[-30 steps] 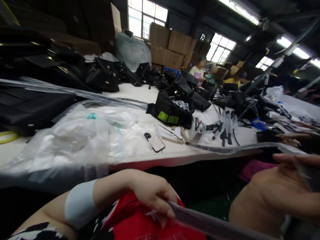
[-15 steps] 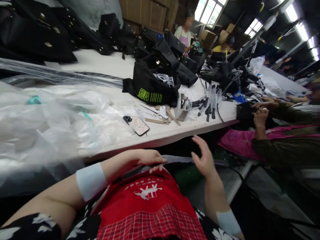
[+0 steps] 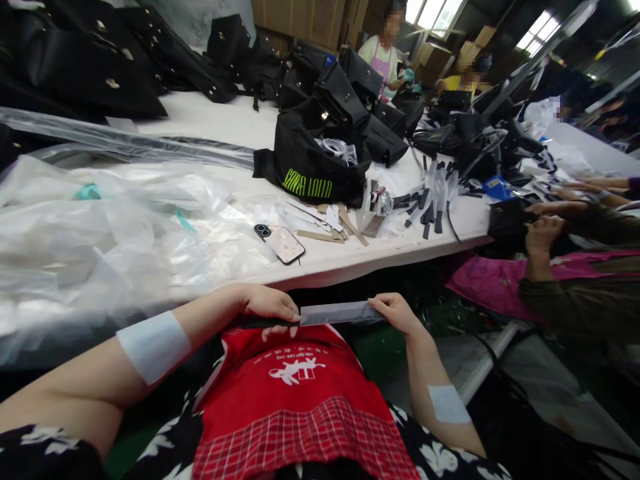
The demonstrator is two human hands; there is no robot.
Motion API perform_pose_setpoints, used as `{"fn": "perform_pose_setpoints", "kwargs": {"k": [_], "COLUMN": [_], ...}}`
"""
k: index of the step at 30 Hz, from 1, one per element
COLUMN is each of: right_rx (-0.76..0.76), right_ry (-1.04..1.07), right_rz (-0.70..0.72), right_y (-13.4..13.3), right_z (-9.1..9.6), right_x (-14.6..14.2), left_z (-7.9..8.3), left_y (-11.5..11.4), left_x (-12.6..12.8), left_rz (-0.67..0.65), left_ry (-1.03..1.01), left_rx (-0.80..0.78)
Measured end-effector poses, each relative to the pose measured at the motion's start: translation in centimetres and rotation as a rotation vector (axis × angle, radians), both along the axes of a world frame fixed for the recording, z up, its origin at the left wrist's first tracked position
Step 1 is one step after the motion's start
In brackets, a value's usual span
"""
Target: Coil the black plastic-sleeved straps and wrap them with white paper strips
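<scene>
My left hand point(image 3: 273, 309) is closed around a black strap point(image 3: 265, 323), held level in front of the red apron point(image 3: 285, 343). From its fingertips a clear plastic sleeve point(image 3: 335, 312) stretches out to the right. My right hand point(image 3: 397, 312) pinches the far end of that sleeve between thumb and fingers. Both hands are just off the front edge of the white table point(image 3: 345, 270). The part of the strap inside my left palm is hidden.
On the table lie a phone point(image 3: 285, 243), card scraps point(image 3: 325, 227), a black cloth bag point(image 3: 310, 160), strap pieces in plastic point(image 3: 437, 190) and a heap of plastic film point(image 3: 115, 233). Black handbags point(image 3: 345, 93) stand behind. A co-worker's hand point(image 3: 543, 233) is at the right.
My right hand was apart with spread fingers and now grips the plastic sleeve's end. My left hand has shifted left with the strap. The sleeve now shows straight between both hands.
</scene>
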State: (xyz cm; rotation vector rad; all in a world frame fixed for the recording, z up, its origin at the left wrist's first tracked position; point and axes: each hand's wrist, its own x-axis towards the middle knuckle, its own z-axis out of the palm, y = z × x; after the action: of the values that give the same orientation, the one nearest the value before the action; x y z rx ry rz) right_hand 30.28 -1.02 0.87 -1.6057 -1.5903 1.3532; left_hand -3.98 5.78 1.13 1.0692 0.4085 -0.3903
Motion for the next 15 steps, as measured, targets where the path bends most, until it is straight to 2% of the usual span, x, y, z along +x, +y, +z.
{"fn": "perform_pose_setpoints", "kwargs": {"k": [7, 12, 15], "right_rx": [-0.020, -0.020, -0.034], "right_ry": [0.005, 0.001, 0.022], "right_rz": [0.077, 0.113, 0.136], "right_y": [0.7, 1.0, 1.1], "right_z": [-0.3, -0.2, -0.3], "right_x": [-1.6, -2.1, -2.7], "left_z": [-0.2, 0.4, 0.1], "left_y": [-0.7, -0.6, -0.6], "left_x": [0.8, 1.1, 1.4], "left_rz": [0.170, 0.294, 0.363], "left_ry": [0.054, 0.089, 0.167], "left_rx": [0.053, -0.099, -0.081]}}
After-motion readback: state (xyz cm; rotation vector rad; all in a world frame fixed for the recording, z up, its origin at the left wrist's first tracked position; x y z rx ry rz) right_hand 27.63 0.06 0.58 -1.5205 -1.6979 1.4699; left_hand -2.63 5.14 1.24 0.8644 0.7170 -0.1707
